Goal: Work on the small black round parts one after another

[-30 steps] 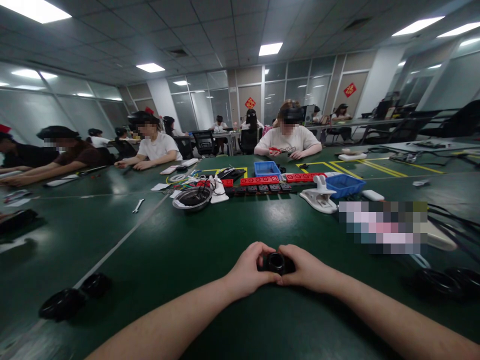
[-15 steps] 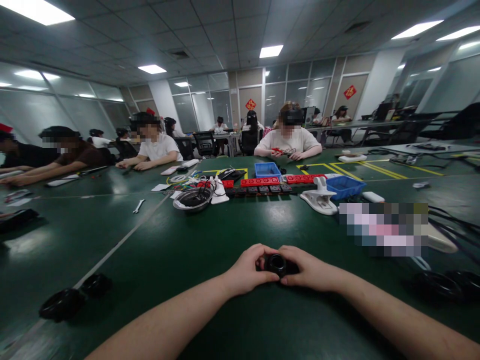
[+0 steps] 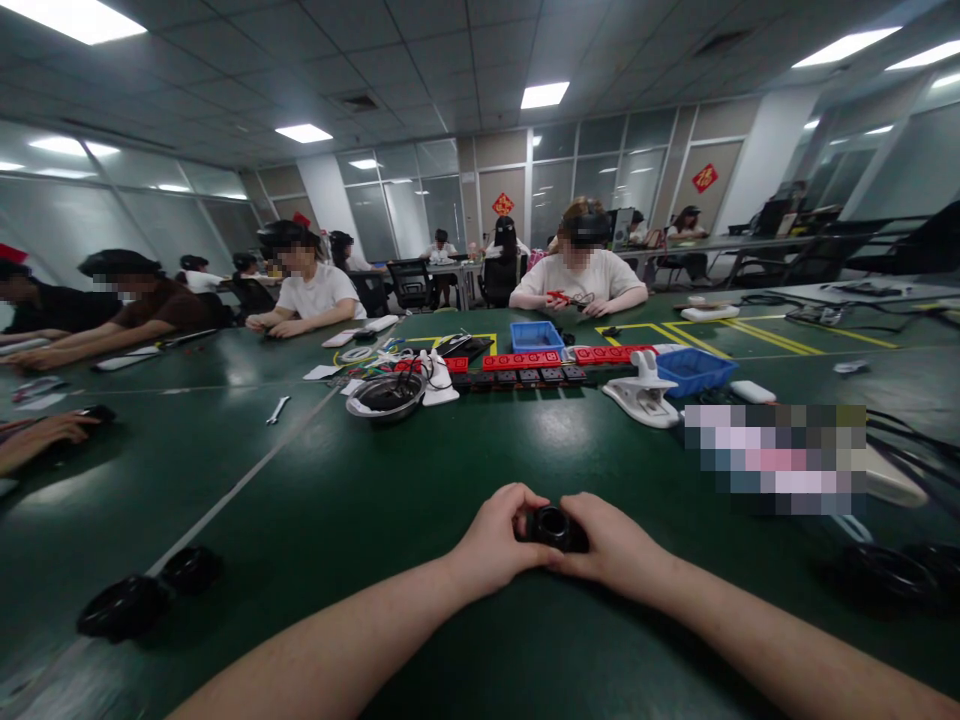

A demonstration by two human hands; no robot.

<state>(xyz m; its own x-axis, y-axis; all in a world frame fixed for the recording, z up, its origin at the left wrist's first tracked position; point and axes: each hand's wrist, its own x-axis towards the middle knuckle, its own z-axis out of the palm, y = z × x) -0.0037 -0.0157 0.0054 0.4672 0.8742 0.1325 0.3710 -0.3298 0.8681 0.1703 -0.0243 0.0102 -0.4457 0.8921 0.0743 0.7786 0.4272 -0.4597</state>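
A black round part (image 3: pixel 553 524) with a hole in its top sits between my two hands, just above the green table (image 3: pixel 420 480). My left hand (image 3: pixel 499 540) curls round its left side, thumb in front and fingers behind. From the right, my right hand (image 3: pixel 613 540) closes on the same part, its thumb near my left thumb. The fingertips on the far side are partly hidden. Two black ring-shaped parts (image 3: pixel 124 607) (image 3: pixel 193 569) lie at the lower left, and more black rings (image 3: pixel 885 575) are at the right edge.
Across the middle stand a metal bowl (image 3: pixel 385 397), red socket strips (image 3: pixel 523 360), blue trays (image 3: pixel 535 337) (image 3: pixel 694 372) and a white clamp (image 3: pixel 643 392). A wrench (image 3: pixel 278 410) lies left. A person (image 3: pixel 577 275) sits opposite; another person's hand (image 3: pixel 56 435) is at the left edge.
My right hand has shifted slightly around the black part, with its thumb now closer to my left thumb. Another person's hand has come into view at the left, on a dark object.
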